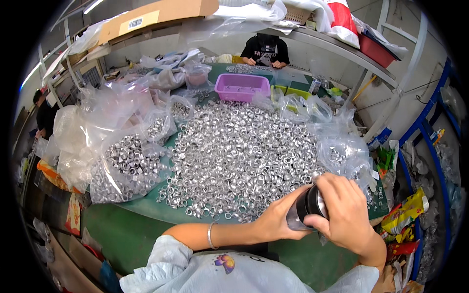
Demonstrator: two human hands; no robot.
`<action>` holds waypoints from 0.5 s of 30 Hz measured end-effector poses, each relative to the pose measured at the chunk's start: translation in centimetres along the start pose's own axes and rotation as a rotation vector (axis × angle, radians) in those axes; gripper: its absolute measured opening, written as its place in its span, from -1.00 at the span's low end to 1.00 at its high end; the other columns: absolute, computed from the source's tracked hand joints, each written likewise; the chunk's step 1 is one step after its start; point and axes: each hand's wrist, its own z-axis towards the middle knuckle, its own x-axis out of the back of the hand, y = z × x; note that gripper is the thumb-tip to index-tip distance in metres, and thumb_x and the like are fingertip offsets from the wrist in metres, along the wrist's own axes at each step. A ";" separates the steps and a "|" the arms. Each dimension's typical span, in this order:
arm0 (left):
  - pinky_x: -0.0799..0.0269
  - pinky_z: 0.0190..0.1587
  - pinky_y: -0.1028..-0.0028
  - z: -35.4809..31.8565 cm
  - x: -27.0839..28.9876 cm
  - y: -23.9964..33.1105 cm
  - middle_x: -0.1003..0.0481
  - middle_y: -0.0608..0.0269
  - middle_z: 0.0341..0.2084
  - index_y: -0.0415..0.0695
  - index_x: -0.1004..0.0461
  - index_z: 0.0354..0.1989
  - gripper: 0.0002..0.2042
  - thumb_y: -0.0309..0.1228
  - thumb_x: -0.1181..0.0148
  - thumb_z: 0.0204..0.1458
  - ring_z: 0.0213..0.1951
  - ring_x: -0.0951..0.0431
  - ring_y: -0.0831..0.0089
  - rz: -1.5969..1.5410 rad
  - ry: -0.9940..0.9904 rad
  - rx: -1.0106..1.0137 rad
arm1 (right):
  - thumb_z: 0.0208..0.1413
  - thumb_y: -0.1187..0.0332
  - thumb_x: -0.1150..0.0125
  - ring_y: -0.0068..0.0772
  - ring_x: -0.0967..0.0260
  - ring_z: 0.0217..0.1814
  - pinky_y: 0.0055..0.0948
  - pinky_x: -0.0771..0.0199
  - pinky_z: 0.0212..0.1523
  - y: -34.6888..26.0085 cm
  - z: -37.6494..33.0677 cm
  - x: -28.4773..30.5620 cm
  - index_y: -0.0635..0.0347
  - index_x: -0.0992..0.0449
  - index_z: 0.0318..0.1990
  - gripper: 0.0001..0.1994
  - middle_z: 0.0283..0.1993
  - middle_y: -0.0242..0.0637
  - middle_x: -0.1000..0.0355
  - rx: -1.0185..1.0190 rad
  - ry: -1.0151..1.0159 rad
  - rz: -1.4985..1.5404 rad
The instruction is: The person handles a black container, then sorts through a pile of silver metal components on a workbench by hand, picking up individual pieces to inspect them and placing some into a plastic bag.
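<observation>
- Both hands on a dark cylindrical bottle (pixel 307 207) at the near edge: left hand (pixel 276 217) clamped round its body, right hand (pixel 344 210) gripping the top.
- Beyond, loose metal rings (pixel 239 151) heaped unsorted over the green surface (pixel 132 232).
- Farther left, few filled bags (pixel 127 166); most sorting seems left.

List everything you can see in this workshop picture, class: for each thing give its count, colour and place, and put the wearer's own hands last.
Metal rings: too many to count, silver, heaped mid-table.
Table: one, green, under the heap.
Clear bags of rings: several, transparent, left of the heap.
Basin: one, purple, behind the heap.
Cardboard box: one, brown, on the upper shelf.
Co-worker: one, black shirt, far end of the table.
Dark cylinder: one, black with a silver end, held by both hands.
Bracelet: one, silver, left wrist.
Left hand: grips the cylinder's body.
Right hand: wraps the cylinder's end.
</observation>
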 end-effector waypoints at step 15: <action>-0.19 0.19 0.36 2.1 1.5 -2.5 -0.33 0.11 0.05 -0.26 -0.18 0.18 -0.06 -0.31 -0.54 -0.52 0.13 -0.32 0.32 -0.469 -0.789 0.180 | -0.09 0.41 -0.31 0.13 -0.15 0.20 -0.04 0.06 0.12 7.0 2.3 -0.5 0.13 -0.56 -0.08 -0.67 0.20 0.05 -0.23 0.723 -0.563 1.208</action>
